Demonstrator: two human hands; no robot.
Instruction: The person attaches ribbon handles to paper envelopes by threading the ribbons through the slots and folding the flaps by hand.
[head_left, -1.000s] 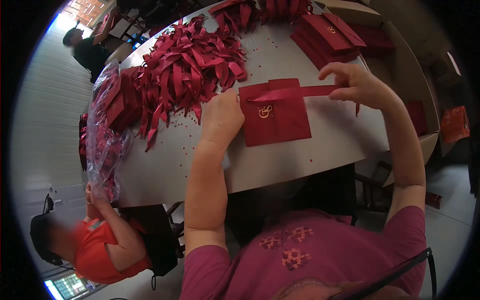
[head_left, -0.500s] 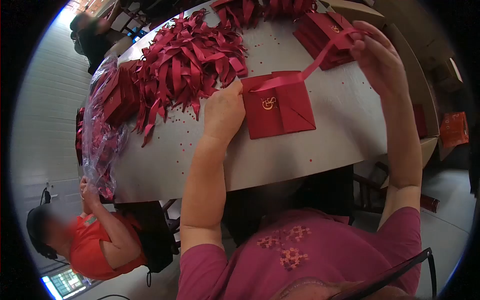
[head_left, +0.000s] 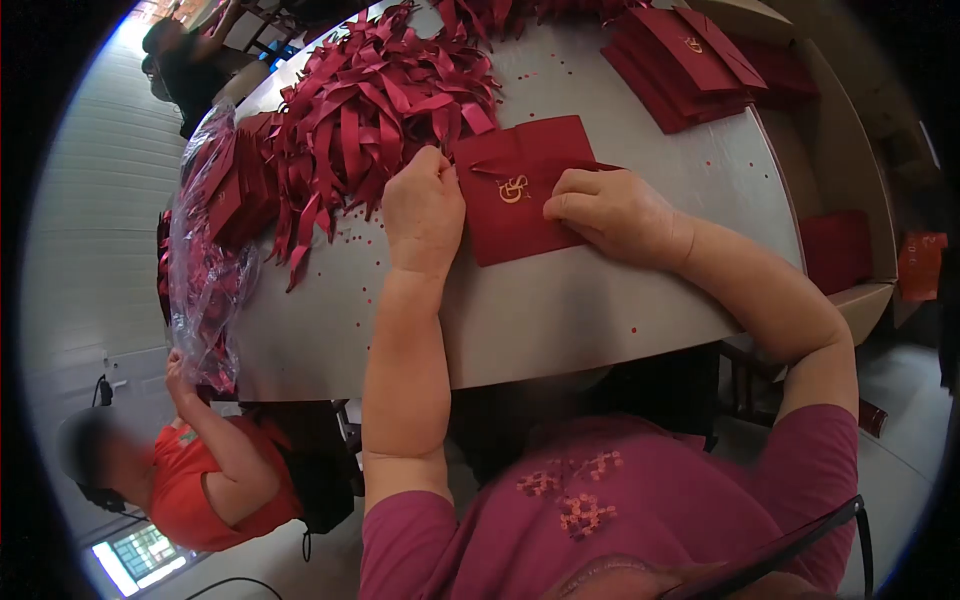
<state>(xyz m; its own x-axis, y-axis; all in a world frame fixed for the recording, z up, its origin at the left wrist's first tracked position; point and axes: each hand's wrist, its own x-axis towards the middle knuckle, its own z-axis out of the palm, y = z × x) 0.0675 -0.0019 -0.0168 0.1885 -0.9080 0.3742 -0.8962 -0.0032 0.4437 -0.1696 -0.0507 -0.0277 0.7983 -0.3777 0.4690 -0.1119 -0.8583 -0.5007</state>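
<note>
A dark red paper gift bag (head_left: pixel 520 215) with a gold monogram lies flat on the table in front of me. My left hand (head_left: pixel 425 215) is closed on its left edge, thumb on top. A dark red ribbon (head_left: pixel 550 163) runs across its upper part. My right hand (head_left: pixel 625 215) rests over the right side, thumb and fingers pinched together against the front, just below the ribbon. What exactly lies between those fingertips is partly hidden.
A big heap of red ribbons (head_left: pixel 375 110) lies at the upper left. Stacked red bags (head_left: pixel 680 70) stand at the upper right, beside an open cardboard box (head_left: pixel 885 200). Clear plastic wrap (head_left: pixel 190 270) edges the left side, touched by a person in orange (head_left: pixel 230 470).
My right hand has come down and left from its raised position, onto the bag. The ribbon it held stretched now lies across the bag, which has shifted slightly left and up.
</note>
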